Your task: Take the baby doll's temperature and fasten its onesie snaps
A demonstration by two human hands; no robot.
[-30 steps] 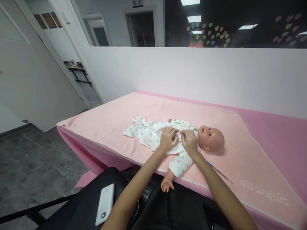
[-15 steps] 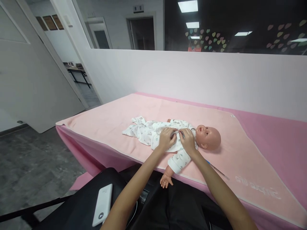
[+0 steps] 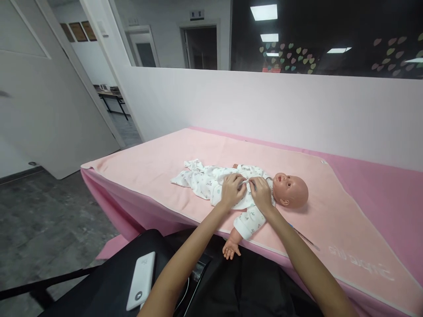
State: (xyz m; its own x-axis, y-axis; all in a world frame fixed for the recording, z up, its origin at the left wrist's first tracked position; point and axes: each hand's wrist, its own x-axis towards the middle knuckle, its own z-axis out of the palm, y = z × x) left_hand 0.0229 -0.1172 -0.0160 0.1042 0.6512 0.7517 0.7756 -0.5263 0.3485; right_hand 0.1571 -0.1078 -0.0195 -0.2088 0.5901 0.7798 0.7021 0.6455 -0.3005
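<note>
A baby doll [image 3: 291,190] lies on its back on a pink cloth, head to the right. It wears a white baby outfit [image 3: 202,181] with small prints, whose legs trail off flat to the left. Over the doll's chest, my left hand [image 3: 232,190] pinches a bit of the white fabric. Close beside it, my right hand [image 3: 261,193] pinches the same part of the outfit; a small whitish piece shows between the fingertips, too small to make out. One doll arm [image 3: 233,245] hangs over the table's near edge, its sleeve on.
A thin rod with a blue end [image 3: 306,237] lies near my right forearm. The pink blanket [image 3: 155,163] covers the table against a white wall. A white power bank [image 3: 142,281] rests on the black seat at the lower left.
The view has shifted slightly, so everything sits a little further right. Both hands stay pinched at the doll's chest, with barely any finger movement.
</note>
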